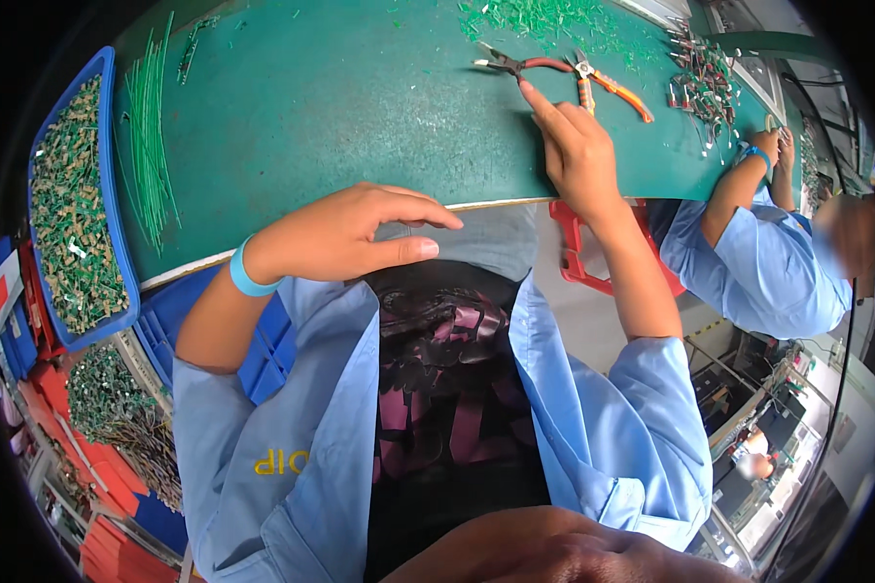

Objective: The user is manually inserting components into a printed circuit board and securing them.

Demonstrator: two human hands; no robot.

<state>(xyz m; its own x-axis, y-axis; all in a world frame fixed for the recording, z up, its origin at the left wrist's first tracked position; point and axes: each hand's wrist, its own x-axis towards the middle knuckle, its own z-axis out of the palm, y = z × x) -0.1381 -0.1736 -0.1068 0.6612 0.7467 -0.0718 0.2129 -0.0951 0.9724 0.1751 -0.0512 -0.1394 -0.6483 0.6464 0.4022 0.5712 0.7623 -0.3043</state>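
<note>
My right hand is over the green table, its index finger stretched out and the other fingers bent. That fingertip is at the dark red-handled pliers; whether it touches them I cannot tell. Wire cutters with orange-and-yellow handles lie just to the right, beside the pliers. At the table's near edge, my left hand hovers with thumb and fingers apart and nothing in it. A light blue band circles my left wrist.
On the left stand a blue tray of small green-and-tan parts and a bundle of green strips. Green scraps lie at the back, a heap of wired parts at right. A co-worker sits beyond a red stool.
</note>
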